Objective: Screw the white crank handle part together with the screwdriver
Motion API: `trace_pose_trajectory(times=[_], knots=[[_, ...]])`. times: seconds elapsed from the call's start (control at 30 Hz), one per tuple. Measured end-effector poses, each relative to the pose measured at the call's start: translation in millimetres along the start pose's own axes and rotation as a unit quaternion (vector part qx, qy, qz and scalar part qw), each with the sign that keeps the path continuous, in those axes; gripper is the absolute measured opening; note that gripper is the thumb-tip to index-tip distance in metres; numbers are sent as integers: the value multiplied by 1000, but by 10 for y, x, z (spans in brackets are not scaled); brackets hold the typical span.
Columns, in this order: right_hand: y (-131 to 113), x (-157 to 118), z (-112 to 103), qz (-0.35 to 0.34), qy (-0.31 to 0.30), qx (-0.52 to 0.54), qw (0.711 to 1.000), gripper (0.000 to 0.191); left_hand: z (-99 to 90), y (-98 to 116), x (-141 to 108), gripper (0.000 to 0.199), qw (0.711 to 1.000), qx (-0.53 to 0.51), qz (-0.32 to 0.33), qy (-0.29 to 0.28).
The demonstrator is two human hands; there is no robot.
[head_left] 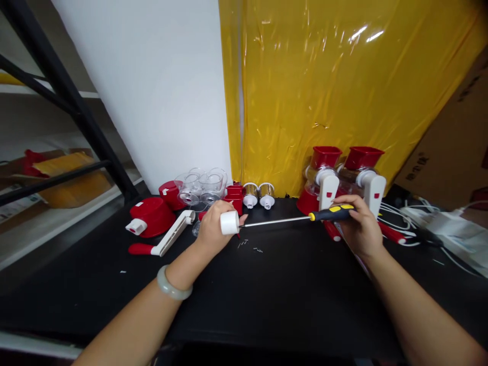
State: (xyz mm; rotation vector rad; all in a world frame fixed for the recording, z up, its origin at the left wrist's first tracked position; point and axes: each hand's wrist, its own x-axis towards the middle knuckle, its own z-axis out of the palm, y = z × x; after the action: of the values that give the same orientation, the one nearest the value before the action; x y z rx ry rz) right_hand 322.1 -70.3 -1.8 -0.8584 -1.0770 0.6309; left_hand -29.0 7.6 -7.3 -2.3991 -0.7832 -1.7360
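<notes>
Fingers of my left hand wrap round a white cylindrical part, whose side faces me. My right hand grips the black and yellow handle of a long screwdriver. The shaft runs level to the left and its tip meets the right end of the white part; the exact contact is too small to tell. Several small screws lie on the black table below the shaft. Behind my left hand stand red pieces and two metal grater drums.
Two assembled red and white graters stand at the back right, beside white cables and a power strip. Red bases, a crank handle and clear plastic housings sit at the left. A black-framed shelf rises at far left.
</notes>
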Motion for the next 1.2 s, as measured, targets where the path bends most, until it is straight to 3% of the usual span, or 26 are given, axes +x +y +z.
trace_pose_trajectory(times=[0.23, 0.37, 0.57, 0.77, 1.0, 1.2], knots=[[-36, 18, -11, -27, 8, -13, 1000, 21, 28, 77, -12, 30, 998, 11, -45, -34], [-85, 4, 40, -50, 10, 2, 999, 19, 40, 38, 1, 39, 999, -41, -20, -5], [-118, -34, 111, -75, 28, 43, 996, 19, 87, 8, -23, 45, 996, -81, -38, 17], [-60, -20, 107, -74, 36, 54, 995, 17, 100, 10, -29, 41, 994, -77, -74, -6], [52, -32, 127, -22, 28, 29, 999, 31, 103, -49, -39, 41, 992, -77, -99, -6], [66, -50, 119, -23, 44, -15, 999, 37, 99, -19, -22, 44, 993, -79, -89, 6]])
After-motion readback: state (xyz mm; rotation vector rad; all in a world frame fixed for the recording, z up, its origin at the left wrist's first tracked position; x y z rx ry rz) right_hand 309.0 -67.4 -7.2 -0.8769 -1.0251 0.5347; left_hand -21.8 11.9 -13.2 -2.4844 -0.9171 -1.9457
